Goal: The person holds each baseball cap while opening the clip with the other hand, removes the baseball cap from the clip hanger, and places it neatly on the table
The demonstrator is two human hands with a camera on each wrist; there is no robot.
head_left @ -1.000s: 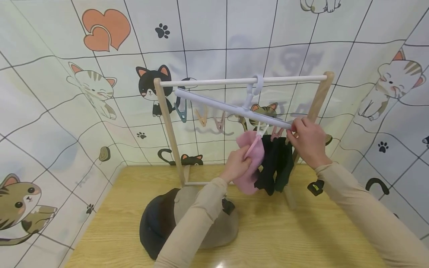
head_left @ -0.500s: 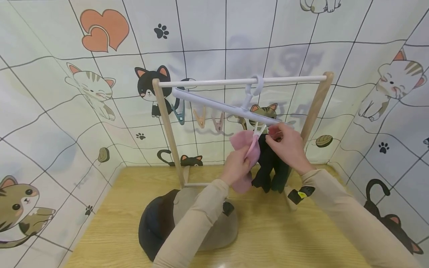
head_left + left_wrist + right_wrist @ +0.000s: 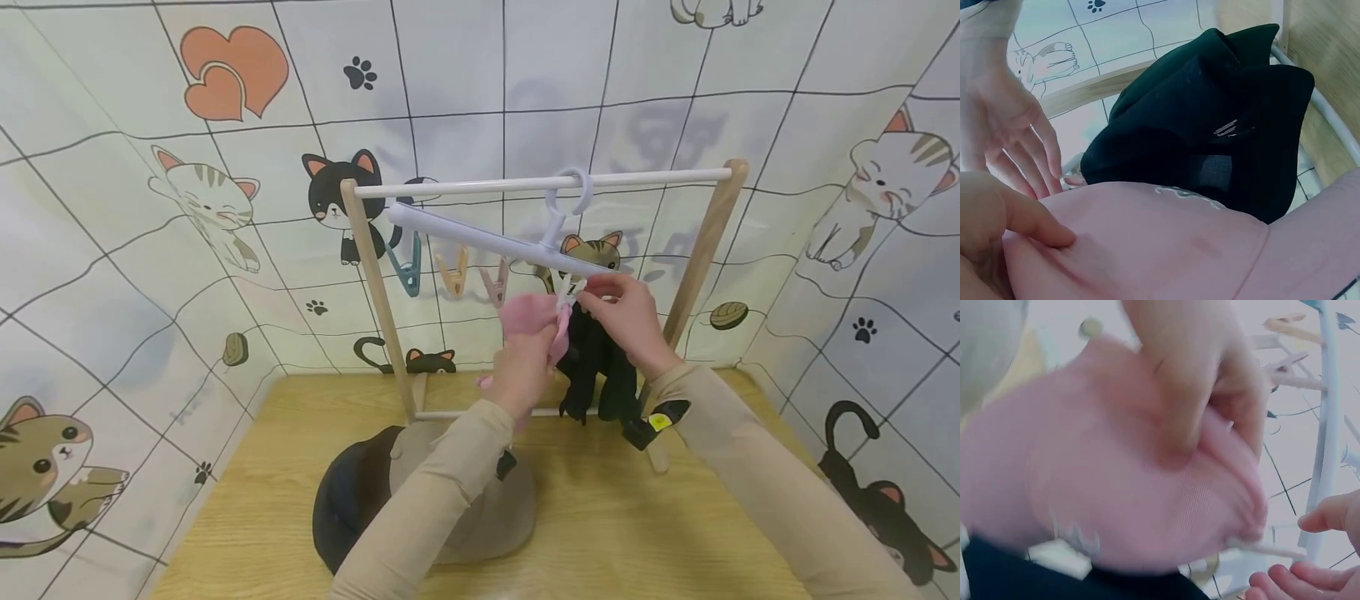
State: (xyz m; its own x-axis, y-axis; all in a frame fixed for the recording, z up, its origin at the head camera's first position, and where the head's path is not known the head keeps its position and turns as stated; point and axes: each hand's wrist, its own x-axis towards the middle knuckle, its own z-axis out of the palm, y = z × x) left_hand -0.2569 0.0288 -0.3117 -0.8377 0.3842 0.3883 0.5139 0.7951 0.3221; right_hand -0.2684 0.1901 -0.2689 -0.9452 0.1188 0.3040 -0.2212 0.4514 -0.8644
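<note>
My left hand [image 3: 522, 367] pinches the folded edge of a pink cap [image 3: 1141, 250], which bears white lettering. A white clip [image 3: 567, 292] under the lilac hanger [image 3: 472, 236] is at the cap's top edge. Close by that clip is my right hand [image 3: 626, 315]; in the right wrist view its thumb and fingers stand apart around the clip's end, with no clear contact. Behind the pink cap hang a black cap [image 3: 1210, 131] and a dark green cap [image 3: 1254, 47], their tops partly hidden by my right hand in the head view.
The hanger hooks over the white bar [image 3: 472, 185] of a wooden-sided rack [image 3: 701, 242]. Blue [image 3: 408, 271], orange [image 3: 453, 273] and pinkish [image 3: 496, 283] clips dangle at left. A beige cap [image 3: 487, 525] and navy cap [image 3: 341, 500] lie on the table [image 3: 240, 508].
My right hand has left the hanger's right end and moved left to the white clip. My left hand has kept its pinch and drawn the pink cap slightly left. The hanger has swivelled a little.
</note>
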